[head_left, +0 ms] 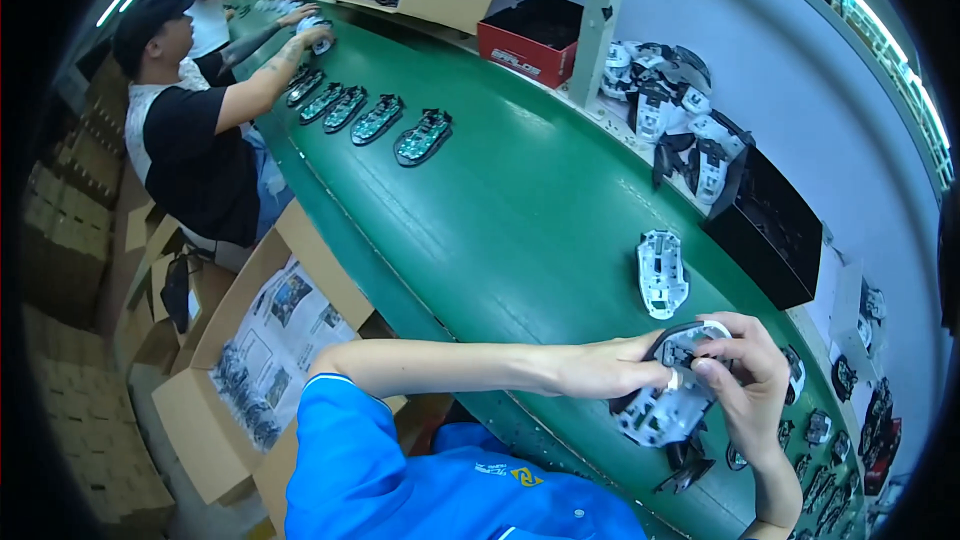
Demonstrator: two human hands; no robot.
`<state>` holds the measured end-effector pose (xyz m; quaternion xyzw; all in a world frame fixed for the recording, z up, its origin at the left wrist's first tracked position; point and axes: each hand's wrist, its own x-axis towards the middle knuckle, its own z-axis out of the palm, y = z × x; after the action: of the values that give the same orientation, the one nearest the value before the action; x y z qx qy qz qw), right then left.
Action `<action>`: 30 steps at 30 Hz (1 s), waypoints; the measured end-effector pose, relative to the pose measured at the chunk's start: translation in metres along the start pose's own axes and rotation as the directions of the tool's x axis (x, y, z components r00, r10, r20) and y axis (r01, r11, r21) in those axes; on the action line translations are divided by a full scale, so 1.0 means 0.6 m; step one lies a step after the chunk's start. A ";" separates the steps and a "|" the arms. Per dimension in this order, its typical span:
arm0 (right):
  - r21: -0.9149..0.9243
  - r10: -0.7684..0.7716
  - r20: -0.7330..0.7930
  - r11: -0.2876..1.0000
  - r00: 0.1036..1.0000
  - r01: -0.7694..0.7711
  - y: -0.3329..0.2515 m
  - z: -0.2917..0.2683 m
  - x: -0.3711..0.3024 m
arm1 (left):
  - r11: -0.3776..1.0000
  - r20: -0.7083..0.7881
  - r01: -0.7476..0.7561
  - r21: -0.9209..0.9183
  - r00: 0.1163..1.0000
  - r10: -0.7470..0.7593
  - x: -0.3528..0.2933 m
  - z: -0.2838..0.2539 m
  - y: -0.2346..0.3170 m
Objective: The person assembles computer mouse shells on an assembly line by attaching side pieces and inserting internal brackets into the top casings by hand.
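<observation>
The left fingers [648,376] are gripping a white plastic housing [664,420], seemingly steadying it for the right fingers [746,348] opposite, which are pinching its upper end.

A factory assembly line, a long green worktop [500,230] with a row of circuit-board units [377,121], co-workers [195,145] along one side, heaped plastic housings [655,110], a black parts bin [772,230], stacked cardboard cartons [80,390], strip lights [112,8] overhead.

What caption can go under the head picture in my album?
Left hand and right hand holding a pale plastic shell over a green worktable, another shell lying beyond.
</observation>
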<state>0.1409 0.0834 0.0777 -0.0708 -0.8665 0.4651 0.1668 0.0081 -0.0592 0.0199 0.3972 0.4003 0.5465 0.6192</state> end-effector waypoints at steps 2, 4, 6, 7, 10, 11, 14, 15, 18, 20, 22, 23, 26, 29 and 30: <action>0.054 0.144 0.164 0.987 0.976 -0.154 -0.013 -0.015 0.021 | 0.990 0.096 0.131 0.054 0.986 -0.135 -0.003 -0.014 0.012; 0.100 0.283 0.266 0.943 0.922 -0.318 -0.021 -0.021 0.044 | 0.992 0.089 0.117 -0.058 0.990 -0.111 -0.003 -0.017 0.016; 0.090 0.128 0.103 0.986 0.986 -0.137 -0.011 -0.028 0.047 | 0.985 -0.025 0.075 -0.155 0.996 -0.080 0.000 -0.021 0.016; 0.031 0.059 -0.019 0.998 0.998 -0.058 -0.018 -0.033 0.046 | 0.981 -0.088 0.012 -0.196 0.996 -0.030 0.000 -0.023 0.016; -0.018 -0.009 -0.271 1.000 0.963 0.004 -0.013 -0.049 0.009 | 0.932 -0.281 0.015 -0.363 0.952 -0.124 -0.002 -0.038 -0.002; -0.196 -0.094 -0.244 0.979 0.965 0.045 -0.016 -0.042 -0.006 | 0.898 -0.332 -0.031 -0.439 0.934 -0.130 -0.001 -0.036 -0.003; -0.341 -0.231 -0.053 0.918 0.972 0.200 -0.007 -0.007 -0.025 | 0.709 -0.172 -0.019 -0.705 0.975 -0.144 0.002 -0.028 0.006; -0.372 -0.254 -0.076 0.904 0.964 0.209 0.003 0.000 -0.032 | 0.717 -0.181 0.000 -0.697 0.968 -0.176 0.004 -0.022 -0.002; -0.353 -0.197 -0.173 0.927 0.965 0.126 0.022 0.006 -0.042 | 0.886 -0.314 0.016 -0.463 0.932 -0.180 0.008 0.004 -0.017; -0.376 -0.174 -0.154 0.921 0.973 0.105 0.018 -0.002 -0.046 | 0.944 -0.333 0.051 -0.325 0.928 -0.165 -0.002 0.010 -0.021; -0.470 -0.247 -0.099 0.866 0.964 0.173 0.011 -0.011 -0.050 | 0.966 -0.323 0.087 -0.245 0.932 -0.166 -0.011 0.015 -0.015; -0.554 -0.318 -0.036 0.796 0.947 0.246 0.010 -0.014 -0.051 | 0.965 -0.323 0.090 -0.248 0.931 -0.170 -0.011 0.021 -0.014; -0.623 -0.376 -0.002 0.726 0.927 0.293 0.004 -0.010 -0.058 | 0.946 -0.276 0.075 -0.314 0.947 -0.166 -0.015 0.033 -0.002; -0.693 -0.389 0.033 0.655 0.921 0.302 0.004 -0.006 -0.059 | 0.932 -0.233 0.106 -0.347 0.953 -0.195 -0.019 0.035 0.007; -0.685 -0.382 0.051 0.659 0.923 0.311 0.003 -0.006 -0.060 | 0.931 -0.234 0.105 -0.349 0.953 -0.195 -0.018 0.033 0.006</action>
<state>0.1757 0.0775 0.0703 0.0169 -0.9639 0.0705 0.2562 0.0244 -0.0708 0.0310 0.1788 0.4108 0.6048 0.6584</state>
